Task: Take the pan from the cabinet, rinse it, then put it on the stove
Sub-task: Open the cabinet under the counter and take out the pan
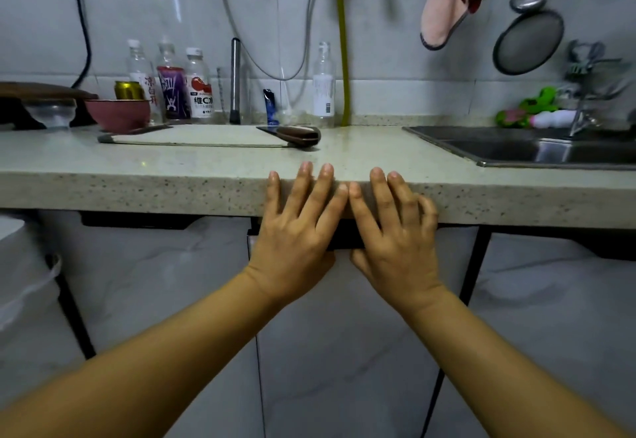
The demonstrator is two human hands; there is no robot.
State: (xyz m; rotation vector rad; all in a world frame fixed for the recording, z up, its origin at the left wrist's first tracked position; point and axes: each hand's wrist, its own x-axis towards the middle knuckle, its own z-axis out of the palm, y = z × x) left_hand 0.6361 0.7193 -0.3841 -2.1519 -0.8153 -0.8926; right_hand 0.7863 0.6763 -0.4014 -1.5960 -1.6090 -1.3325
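My left hand [297,231] and my right hand [395,234] are side by side, palms away from me, in front of the speckled countertop's front edge [137,193], fingers spread and holding nothing. Their fingertips reach over the edge. Below them is the cabinet [337,334] with pale marbled doors in dark frames; its doors look shut. A steel sink [509,152] is sunk into the counter at the right, with a tap [585,107] behind it. No pan and no stove are in view.
On the counter lie a cutting board [192,136] with a cleaver [296,135], a red bowl [117,114], a glass bowl [51,112] and several bottles [172,86]. A strainer [528,42] and pink cloth [444,14] hang on the tiled wall. A white bin [24,282] stands at left.
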